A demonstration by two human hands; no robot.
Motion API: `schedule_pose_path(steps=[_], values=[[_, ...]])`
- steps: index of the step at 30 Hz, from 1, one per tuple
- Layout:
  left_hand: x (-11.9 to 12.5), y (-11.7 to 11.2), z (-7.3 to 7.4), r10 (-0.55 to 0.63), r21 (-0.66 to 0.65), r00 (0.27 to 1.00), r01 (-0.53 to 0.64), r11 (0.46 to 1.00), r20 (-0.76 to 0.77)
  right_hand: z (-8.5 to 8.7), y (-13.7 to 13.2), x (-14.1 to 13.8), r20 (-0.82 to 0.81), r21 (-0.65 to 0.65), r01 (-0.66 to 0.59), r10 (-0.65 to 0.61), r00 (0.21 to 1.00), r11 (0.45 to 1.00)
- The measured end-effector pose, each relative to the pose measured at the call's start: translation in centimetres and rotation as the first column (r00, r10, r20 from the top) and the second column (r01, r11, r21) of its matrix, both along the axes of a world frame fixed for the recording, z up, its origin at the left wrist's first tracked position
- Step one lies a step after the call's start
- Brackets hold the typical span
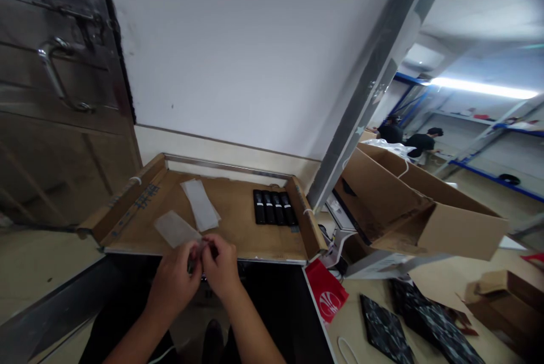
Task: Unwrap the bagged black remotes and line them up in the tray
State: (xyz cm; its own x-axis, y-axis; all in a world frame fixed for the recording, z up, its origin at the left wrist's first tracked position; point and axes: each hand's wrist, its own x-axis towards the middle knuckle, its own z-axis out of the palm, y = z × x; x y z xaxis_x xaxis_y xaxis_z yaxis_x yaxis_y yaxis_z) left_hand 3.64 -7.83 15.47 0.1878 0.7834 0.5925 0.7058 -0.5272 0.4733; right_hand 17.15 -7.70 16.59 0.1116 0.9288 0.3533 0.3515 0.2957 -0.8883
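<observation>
My left hand (175, 279) and my right hand (221, 266) meet at the near edge of a shallow cardboard tray (127, 205). Both pinch the end of a clear plastic sleeve (175, 229) that lies flat on the tray. A small dark item sits between my fingertips; I cannot make it out. A second plastic sleeve (200, 204) lies farther back. Several black stick-shaped items (274, 207) lie side by side at the tray's right end.
A metal door (59, 86) stands at the left. An open cardboard box (419, 205) sits to the right, past a slanted metal post (374, 75). A red packet (325, 291) and dark patterned panels (425, 324) lie on the floor. Two people sit far back right.
</observation>
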Motion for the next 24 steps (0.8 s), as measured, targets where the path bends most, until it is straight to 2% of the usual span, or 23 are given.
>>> schedule_pose_path(steps=[2, 4, 8, 10, 12, 15, 18, 21, 24], values=[[-0.1, -0.2, 0.6, -0.025, -0.060, 1.000, 0.024, 0.998, -0.011, 1.1, -0.9, 1.0, 0.111, 0.012, -0.090, 0.088, 0.990, 0.996], [-0.1, 0.0, 1.1, -0.040, -0.099, 0.999, 0.038, 0.994, -0.020, 1.8, -1.5, 1.8, 0.216, -0.005, -0.128, 0.126, 0.968, 0.992], [0.3, 0.3, 1.6, -0.042, -0.139, 0.999, 0.039, 0.989, -0.019, 1.9, -1.9, 2.5, 0.319, -0.073, -0.089, 0.108, 0.942, 0.993], [0.5, 0.3, 1.8, -0.074, -0.146, 0.997, 0.071, 0.987, -0.010, 1.5, -1.8, 2.8, 0.307, -0.103, -0.061, 0.090, 0.947, 0.993], [0.2, 0.2, 2.0, -0.160, -0.125, 0.987, 0.159, 0.979, 0.001, 1.4, -1.7, 3.3, 0.276, -0.116, -0.056, 0.086, 0.957, 0.992], [-0.6, 0.7, 2.4, -0.331, -0.122, 0.943, 0.324, 0.938, -0.043, 1.8, -1.8, 4.3, 0.246, -0.126, -0.089, 0.118, 0.962, 0.988], [-0.9, 1.9, 2.4, -0.430, -0.158, 0.893, 0.410, 0.898, -0.130, 2.5, -2.0, 5.4, 0.235, -0.134, -0.148, 0.176, 0.956, 0.980], [-0.1, 3.2, 2.2, -0.514, -0.163, 0.840, 0.490, 0.856, -0.173, 2.7, -2.1, 6.0, 0.211, -0.141, -0.161, 0.188, 0.959, 0.977], [1.3, 4.0, 2.3, -0.574, -0.185, 0.798, 0.546, 0.817, -0.185, 2.3, -2.1, 6.5, 0.206, -0.121, -0.094, 0.118, 0.971, 0.988]])
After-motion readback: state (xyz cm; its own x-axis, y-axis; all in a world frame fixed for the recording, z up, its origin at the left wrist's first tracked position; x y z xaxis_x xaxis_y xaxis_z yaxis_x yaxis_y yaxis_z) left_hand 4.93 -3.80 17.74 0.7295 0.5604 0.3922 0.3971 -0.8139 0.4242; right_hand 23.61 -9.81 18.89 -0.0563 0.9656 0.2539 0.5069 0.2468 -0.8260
